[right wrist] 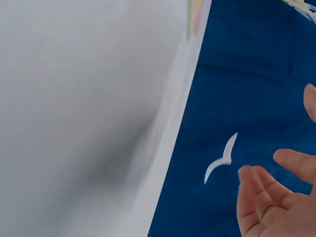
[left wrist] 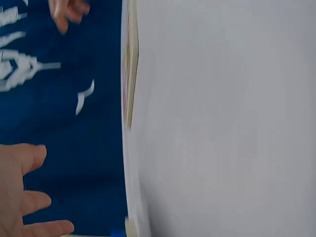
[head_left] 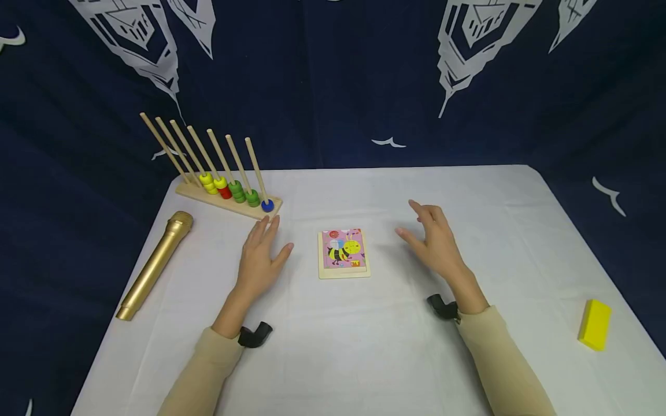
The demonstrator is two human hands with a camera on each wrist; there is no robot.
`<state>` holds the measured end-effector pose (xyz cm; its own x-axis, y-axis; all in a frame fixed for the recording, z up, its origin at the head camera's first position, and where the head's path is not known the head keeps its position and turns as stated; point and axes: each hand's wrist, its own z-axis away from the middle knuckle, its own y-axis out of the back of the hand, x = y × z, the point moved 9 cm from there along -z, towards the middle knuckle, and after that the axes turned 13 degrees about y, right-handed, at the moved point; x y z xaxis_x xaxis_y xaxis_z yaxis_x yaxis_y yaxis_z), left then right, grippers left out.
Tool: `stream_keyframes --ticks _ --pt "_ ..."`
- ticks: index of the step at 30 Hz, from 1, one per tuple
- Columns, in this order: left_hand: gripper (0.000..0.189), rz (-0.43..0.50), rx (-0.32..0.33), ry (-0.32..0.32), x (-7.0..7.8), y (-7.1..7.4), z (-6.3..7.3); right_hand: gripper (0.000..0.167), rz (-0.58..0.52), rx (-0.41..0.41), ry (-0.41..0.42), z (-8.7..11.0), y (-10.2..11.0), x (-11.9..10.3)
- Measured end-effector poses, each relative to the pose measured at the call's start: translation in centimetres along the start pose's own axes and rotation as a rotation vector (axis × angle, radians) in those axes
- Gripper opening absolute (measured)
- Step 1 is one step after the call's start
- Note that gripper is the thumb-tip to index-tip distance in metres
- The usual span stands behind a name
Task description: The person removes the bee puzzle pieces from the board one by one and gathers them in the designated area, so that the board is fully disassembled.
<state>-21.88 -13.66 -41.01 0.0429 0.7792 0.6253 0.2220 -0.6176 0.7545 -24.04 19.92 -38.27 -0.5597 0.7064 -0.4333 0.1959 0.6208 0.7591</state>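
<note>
A small square picture puzzle (head_left: 343,251) with a bee on pink in a pale wooden frame lies mid-table, between the two hands. My left hand (head_left: 260,260) is held over the cloth to its left, fingers extended and holding nothing. Its fingertips appear close to the front edge of a wooden bead stand (head_left: 229,200); whether they touch cannot be told. To the right of the puzzle my right hand (head_left: 434,242) hovers above the table, fingers spread and loosely bent, with nothing in it. Both hands also show in their wrist views, the left hand (left wrist: 24,197) and the right hand (right wrist: 281,197).
The bead stand has several upright pegs with yellow, red, green and blue beads. A gold microphone (head_left: 154,266) lies at the table's left edge. Near the right edge sits a yellow block (head_left: 595,325). A dark blue patterned curtain (head_left: 354,86) hangs behind the white tablecloth (head_left: 364,346).
</note>
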Motion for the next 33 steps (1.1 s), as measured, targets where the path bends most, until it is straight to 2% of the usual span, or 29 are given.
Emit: stream_keyframes --ticks 6,11,15,24,33 --pt "0.061 0.146 -0.075 0.037 1.8 -2.7 0.7 0.052 -0.169 0.021 -0.091 -2.0 -1.5 -0.9" --pt "0.058 0.167 -0.168 0.066 2.4 -5.5 1.3 0.045 -0.302 -0.012 -0.175 -3.5 -3.7 -1.7" --pt "0.054 0.164 -0.177 0.049 2.2 -7.0 1.8 0.042 -0.365 -0.044 -0.19 -4.3 -5.3 -2.5" --pt "0.047 0.116 -0.127 -0.027 1.9 -7.7 2.5 0.041 -0.476 -0.082 -0.221 -5.3 -8.7 -3.9" --pt "0.045 0.044 -0.139 -0.031 1.6 -8.3 2.5 0.041 -0.479 -0.117 -0.228 -5.0 -11.1 -3.9"
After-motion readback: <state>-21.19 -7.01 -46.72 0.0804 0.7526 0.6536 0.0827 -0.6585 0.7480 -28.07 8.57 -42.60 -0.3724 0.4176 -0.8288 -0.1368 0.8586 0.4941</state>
